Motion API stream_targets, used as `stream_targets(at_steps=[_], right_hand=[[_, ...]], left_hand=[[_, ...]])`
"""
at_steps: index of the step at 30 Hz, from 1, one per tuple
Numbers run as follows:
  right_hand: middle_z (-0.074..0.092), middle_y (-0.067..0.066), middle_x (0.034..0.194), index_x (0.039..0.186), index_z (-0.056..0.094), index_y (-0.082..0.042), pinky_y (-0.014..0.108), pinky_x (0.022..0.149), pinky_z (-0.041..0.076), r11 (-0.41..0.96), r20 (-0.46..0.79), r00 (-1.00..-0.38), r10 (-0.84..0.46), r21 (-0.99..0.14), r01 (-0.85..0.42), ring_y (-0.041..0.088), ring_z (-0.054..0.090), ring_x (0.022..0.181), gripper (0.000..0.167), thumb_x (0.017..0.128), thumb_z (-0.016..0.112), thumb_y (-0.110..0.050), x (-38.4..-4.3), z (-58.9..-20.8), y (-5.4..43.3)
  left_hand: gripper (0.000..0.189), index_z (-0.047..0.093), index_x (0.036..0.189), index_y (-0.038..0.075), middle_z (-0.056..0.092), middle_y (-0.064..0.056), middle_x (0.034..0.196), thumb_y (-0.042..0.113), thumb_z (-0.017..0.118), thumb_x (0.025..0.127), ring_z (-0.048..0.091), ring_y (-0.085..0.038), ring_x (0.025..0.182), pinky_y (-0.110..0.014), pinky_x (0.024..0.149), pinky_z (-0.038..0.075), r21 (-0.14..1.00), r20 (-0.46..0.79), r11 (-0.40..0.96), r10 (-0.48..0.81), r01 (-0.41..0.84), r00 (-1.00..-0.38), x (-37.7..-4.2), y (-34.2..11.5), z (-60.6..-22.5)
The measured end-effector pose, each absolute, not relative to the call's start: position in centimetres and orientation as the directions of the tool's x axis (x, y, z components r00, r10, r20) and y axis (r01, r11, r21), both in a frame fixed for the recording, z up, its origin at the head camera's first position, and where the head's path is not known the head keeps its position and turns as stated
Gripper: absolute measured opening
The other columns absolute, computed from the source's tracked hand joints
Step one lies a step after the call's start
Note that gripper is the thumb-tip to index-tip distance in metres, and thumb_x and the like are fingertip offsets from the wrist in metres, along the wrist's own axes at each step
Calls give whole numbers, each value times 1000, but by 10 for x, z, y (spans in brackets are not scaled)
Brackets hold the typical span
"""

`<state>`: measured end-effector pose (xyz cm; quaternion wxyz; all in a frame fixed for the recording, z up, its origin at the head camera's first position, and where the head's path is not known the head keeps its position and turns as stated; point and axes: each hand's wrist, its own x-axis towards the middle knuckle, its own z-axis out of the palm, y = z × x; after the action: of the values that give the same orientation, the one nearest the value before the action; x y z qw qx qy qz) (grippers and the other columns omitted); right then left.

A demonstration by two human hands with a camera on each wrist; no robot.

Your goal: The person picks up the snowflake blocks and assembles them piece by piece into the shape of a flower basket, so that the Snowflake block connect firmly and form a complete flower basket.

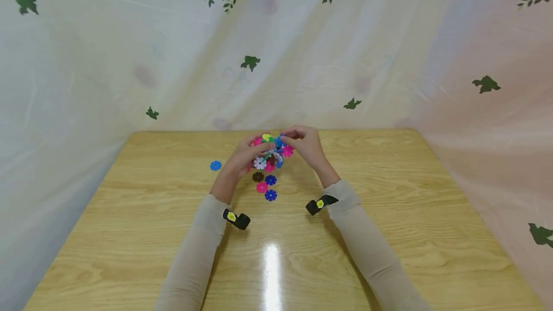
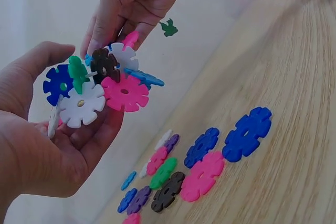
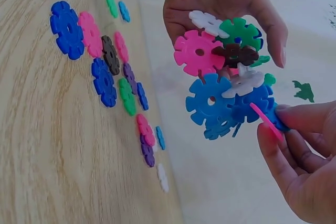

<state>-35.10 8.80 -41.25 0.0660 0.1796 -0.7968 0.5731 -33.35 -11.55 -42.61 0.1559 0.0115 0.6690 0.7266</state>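
Note:
My left hand (image 1: 238,158) holds a cluster of interlocking snowflake discs (image 2: 81,106) above the table, its thumb and fingers around one side. Pink, white, green, brown and blue discs are slotted together at angles. At the cluster's right side, my right hand (image 1: 310,148) pinches a blue disc (image 3: 282,120) between thumb and fingers. A pink disc (image 3: 265,119) stands edge-on right at those fingertips. In the right wrist view, a light blue disc (image 3: 201,99) faces outward low on the cluster. The left palm hides part of the cluster's underside.
Loose discs lie flat on the wooden table (image 1: 173,244) below the hands, among them a dark blue disc (image 1: 270,195), a pink one (image 1: 261,187) and a brown one (image 1: 258,176). A blue disc (image 1: 215,165) lies apart to the left. A printed curtain (image 1: 294,85) hangs behind the table.

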Motion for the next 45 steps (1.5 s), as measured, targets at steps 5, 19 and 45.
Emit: stream_targets(at_steps=[5, 19, 45], right_hand=[[75, 21, 97, 103, 77, 2, 16, 67, 52, 274, 330, -927, -178, -888, -369, 9, 63, 79, 18, 93, 76, -13, -350, -412, 88], [74, 23, 93, 100, 77, 4, 14, 63, 50, 274, 367, -930, -18, -893, -357, 6, 61, 74, 15, 89, 78, -6, -346, -408, 82], [72, 26, 102, 111, 71, 9, 27, 72, 63, 139, 230, -962, -145, -958, -249, 20, 70, 81, 23, 95, 71, -9, -342, -407, 73]], left_hand=[[57, 47, 150, 12, 58, -8, 125, 39, 59, 102, 63, -18, 102, -31, 82, 59, 950, -256, -125, 216, -287, -942, -336, -113, -422], [32, 53, 130, 19, 57, -3, 120, 39, 41, 109, 62, -15, 102, -30, 80, 58, 833, -177, -447, 345, -327, -922, -335, -107, -425], [68, 52, 149, 16, 63, -4, 123, 0, 76, 87, 65, -11, 96, -19, 77, 58, 957, -78, -278, 40, -87, -996, -337, -111, -431]])
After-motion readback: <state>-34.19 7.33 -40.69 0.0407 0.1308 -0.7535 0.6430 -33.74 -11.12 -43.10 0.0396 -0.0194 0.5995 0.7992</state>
